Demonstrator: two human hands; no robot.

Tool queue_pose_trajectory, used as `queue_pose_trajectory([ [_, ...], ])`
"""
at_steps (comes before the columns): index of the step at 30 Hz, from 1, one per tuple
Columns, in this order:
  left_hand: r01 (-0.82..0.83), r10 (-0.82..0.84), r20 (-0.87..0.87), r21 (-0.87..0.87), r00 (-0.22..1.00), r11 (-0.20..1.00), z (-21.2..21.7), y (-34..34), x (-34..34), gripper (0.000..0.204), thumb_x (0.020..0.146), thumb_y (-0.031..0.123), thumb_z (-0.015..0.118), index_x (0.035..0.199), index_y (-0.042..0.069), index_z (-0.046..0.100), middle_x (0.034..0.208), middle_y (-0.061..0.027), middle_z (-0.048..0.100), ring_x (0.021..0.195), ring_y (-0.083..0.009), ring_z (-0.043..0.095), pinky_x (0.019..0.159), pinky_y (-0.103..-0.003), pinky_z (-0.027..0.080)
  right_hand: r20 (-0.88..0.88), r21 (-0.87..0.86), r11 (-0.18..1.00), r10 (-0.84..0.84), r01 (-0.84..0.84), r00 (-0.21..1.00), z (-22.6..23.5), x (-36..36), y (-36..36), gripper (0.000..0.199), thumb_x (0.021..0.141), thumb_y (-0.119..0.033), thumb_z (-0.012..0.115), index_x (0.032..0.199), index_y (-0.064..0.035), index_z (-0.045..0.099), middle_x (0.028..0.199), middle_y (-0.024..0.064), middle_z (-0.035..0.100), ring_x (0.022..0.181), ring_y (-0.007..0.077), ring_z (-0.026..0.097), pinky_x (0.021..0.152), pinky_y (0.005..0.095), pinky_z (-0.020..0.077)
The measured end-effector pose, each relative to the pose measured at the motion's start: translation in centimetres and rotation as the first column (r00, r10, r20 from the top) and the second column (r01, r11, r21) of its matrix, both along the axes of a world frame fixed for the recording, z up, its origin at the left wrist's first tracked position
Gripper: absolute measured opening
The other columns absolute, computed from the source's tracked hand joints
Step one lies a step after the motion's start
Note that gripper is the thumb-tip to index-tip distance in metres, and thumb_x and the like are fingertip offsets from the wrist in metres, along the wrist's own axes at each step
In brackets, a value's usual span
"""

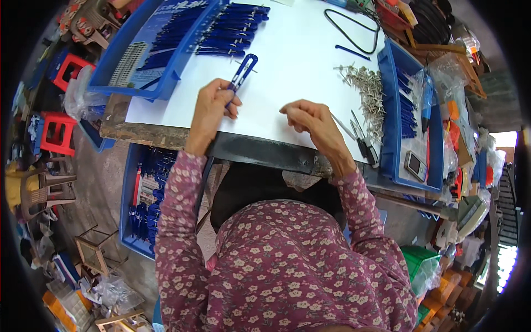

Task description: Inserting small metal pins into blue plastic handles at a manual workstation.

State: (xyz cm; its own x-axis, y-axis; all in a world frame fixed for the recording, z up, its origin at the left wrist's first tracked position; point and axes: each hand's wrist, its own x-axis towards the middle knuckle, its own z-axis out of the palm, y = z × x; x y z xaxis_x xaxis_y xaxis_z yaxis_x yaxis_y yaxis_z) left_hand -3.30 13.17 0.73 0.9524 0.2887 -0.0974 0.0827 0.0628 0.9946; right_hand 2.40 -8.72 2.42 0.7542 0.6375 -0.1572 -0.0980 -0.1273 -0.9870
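Note:
My left hand (214, 108) is closed on a blue looped plastic piece (243, 67). The piece has a rounded far end, points away from me, and a thin metal pin crosses it. To the right, apart from the left hand, my right hand (311, 120) hovers over the white work sheet (276, 55) with its fingers curled together. Whatever those fingers hold, if anything, is too small to make out. Right of that hand lie tweezers (344, 126) and dark-handled scissors (365, 146). A heap of small metal pins (365, 91) spreads beyond them.
Rows of blue pieces with pins (232, 30) lie at the back left, beside a blue tray (166, 88). Another blue tray (390, 138) at the right holds blue parts and a small phone (415, 166). A black cord loop (354, 33) lies at the back.

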Motion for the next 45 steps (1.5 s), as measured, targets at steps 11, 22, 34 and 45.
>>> queue_pose_trajectory([
  [11, 0.158, -0.201, -0.019, 0.692, 0.979, 0.704, -0.6, 8.3, 5.3, 0.014, 0.076, 0.008, 0.045, 0.080, -0.003, 0.052, 0.069, -0.0064, 0.051, 0.069, -0.0153, 0.050, 0.068, -0.026, 0.041, -0.034, -0.051, 0.994, 0.093, -0.094, 0.995, -0.4, -2.1, -2.4, 0.028, 0.085, -0.025, 0.055, 0.092, 0.0022, 0.060, 0.068, -0.0017, 0.050, 0.058, 0.0043, 0.038, 0.053, 0.0178, 0.0309],
  [22, 0.025, -0.082, -0.006, 0.973, 0.997, 0.229, -3.8, 9.4, 9.7, 0.019, 0.073, 0.002, 0.045, 0.087, 0.003, 0.059, 0.091, -0.0177, 0.056, 0.090, -0.0329, 0.050, 0.077, -0.041, 0.040, -0.028, -0.132, 0.986, 0.098, -0.101, 0.995, 0.3, -3.1, -3.3, 0.025, 0.084, -0.022, 0.054, 0.094, 0.0009, 0.060, 0.069, -0.0010, 0.052, 0.060, 0.0041, 0.041, 0.052, 0.0174, 0.0317],
  [34, -0.258, 0.029, 0.256, 0.963, 0.966, 0.085, -5.6, 7.1, 7.6, 0.024, 0.077, -0.002, 0.043, 0.097, 0.006, 0.056, 0.095, -0.0136, 0.050, 0.092, -0.0322, 0.047, 0.078, -0.042, 0.040, -0.113, -0.029, 0.994, 0.104, -0.107, 0.988, -0.4, -3.7, -6.0, 0.024, 0.085, -0.022, 0.055, 0.095, -0.0008, 0.060, 0.071, -0.0018, 0.053, 0.062, 0.0040, 0.044, 0.053, 0.0177, 0.0341],
  [45, -0.273, -0.108, 0.265, 0.960, 0.958, -0.056, -4.8, 5.5, 6.5, 0.025, 0.086, 0.008, 0.047, 0.109, 0.007, 0.056, 0.107, -0.0131, 0.051, 0.106, -0.0289, 0.044, 0.087, -0.039, 0.036, -0.094, -0.129, 0.992, -0.029, 0.017, 0.995, 1.0, -4.0, -9.7, 0.020, 0.085, -0.016, 0.053, 0.096, 0.0003, 0.059, 0.077, -0.0001, 0.056, 0.068, 0.0040, 0.048, 0.059, 0.0178, 0.0397],
])
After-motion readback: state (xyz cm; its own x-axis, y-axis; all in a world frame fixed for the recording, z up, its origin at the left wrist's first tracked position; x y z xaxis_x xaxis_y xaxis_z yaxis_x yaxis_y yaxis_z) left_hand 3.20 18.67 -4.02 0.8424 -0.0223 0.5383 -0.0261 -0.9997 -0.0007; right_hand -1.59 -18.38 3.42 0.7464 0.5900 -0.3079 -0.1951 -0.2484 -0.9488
